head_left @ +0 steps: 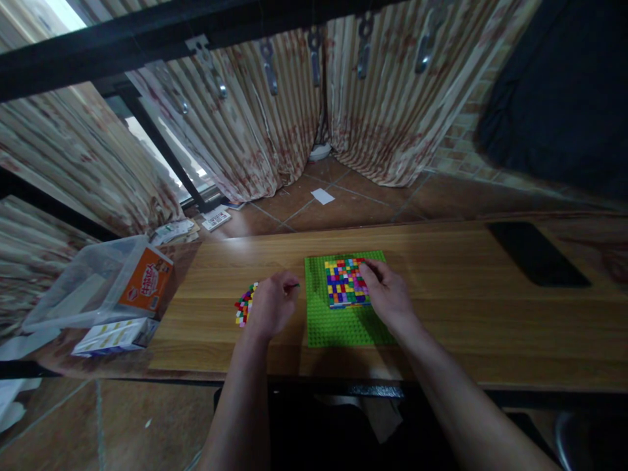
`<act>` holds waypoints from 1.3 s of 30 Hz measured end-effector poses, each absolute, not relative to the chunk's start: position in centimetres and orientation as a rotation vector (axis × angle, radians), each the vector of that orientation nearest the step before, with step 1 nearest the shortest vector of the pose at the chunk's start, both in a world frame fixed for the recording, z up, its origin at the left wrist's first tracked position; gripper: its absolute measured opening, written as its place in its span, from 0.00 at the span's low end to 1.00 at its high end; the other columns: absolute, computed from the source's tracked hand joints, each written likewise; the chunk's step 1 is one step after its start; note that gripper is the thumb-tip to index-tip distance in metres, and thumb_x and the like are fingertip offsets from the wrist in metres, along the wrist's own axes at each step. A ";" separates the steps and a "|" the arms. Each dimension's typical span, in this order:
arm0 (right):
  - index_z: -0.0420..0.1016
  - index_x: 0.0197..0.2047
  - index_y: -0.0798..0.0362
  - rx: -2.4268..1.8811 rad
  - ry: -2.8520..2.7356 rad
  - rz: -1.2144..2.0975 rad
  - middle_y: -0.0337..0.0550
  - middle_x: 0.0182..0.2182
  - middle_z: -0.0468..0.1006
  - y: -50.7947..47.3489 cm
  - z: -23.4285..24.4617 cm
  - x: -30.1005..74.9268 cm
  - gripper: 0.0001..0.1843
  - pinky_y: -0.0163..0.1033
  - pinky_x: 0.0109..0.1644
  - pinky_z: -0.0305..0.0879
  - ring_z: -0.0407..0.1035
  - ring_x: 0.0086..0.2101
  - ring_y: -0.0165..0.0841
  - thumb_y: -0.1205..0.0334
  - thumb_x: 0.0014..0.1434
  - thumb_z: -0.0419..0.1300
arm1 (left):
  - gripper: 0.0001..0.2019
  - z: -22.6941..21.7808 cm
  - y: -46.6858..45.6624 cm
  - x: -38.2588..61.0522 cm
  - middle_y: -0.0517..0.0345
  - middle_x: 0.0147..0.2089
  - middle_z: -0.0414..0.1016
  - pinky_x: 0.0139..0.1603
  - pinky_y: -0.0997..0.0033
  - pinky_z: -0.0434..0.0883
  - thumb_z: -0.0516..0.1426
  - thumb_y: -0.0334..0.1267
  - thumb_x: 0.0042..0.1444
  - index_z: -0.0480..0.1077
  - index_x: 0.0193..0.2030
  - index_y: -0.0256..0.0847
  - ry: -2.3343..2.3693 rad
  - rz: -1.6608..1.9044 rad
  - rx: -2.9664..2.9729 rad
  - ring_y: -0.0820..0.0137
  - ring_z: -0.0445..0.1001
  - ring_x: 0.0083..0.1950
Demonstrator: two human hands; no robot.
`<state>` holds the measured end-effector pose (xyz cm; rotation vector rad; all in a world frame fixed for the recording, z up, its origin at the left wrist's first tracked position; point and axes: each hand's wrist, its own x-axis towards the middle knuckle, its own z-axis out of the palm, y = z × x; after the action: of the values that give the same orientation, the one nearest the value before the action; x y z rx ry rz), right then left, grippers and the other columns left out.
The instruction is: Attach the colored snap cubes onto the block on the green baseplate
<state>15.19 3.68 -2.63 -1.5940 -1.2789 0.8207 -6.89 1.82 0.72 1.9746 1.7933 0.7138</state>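
Note:
A green studded baseplate (343, 327) lies on the wooden table (466, 314). On its far half sits a square patch of small multicoloured bricks (345, 282). My right hand (387, 294) rests on the patch's right edge with its fingers curled and pressed on the bricks. My left hand (272, 304) is closed just left of the baseplate and pinches something thin and dark that I cannot make out. Behind that hand lies a small heap of loose coloured bricks (244, 304).
A clear plastic bin (93, 281) with an orange box (147, 284) and a white carton (115, 335) stand at the table's left end. A dark flat phone-like slab (537, 254) lies at the right. Striped curtains (265, 118) and tiled floor are beyond.

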 end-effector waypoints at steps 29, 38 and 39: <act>0.76 0.49 0.57 -1.566 -1.338 0.800 0.54 0.43 0.81 3.7 -2.6 15.0 0.26 0.49 0.50 0.68 0.75 0.42 0.43 0.45 0.60 0.53 | 0.06 1.0 1.5 -0.2 0.59 0.37 0.80 0.53 0.61 0.64 0.58 0.32 0.59 0.76 0.37 0.46 1.505 0.921 2.270 0.66 0.75 0.43; 0.73 0.51 0.56 -1.495 -1.315 0.870 0.53 0.44 0.81 3.5 -2.8 14.9 0.26 0.49 0.51 0.68 0.75 0.43 0.42 0.47 0.56 0.58 | 0.06 0.7 1.2 0.4 0.61 0.35 0.81 0.60 0.55 0.59 0.60 0.30 0.55 0.74 0.39 0.44 1.639 0.950 2.265 0.66 0.76 0.41; 0.73 0.53 0.56 -1.486 -1.316 0.885 0.53 0.45 0.80 3.4 -2.7 14.9 0.27 0.49 0.52 0.68 0.75 0.44 0.42 0.48 0.55 0.59 | 0.07 0.7 1.2 0.5 0.61 0.35 0.81 0.60 0.55 0.59 0.60 0.30 0.55 0.74 0.40 0.44 1.648 0.955 2.259 0.66 0.76 0.41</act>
<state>14.91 3.39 -2.65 -1.4863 -1.3160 0.8846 0.46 1.17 0.68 2.2588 1.6483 0.9547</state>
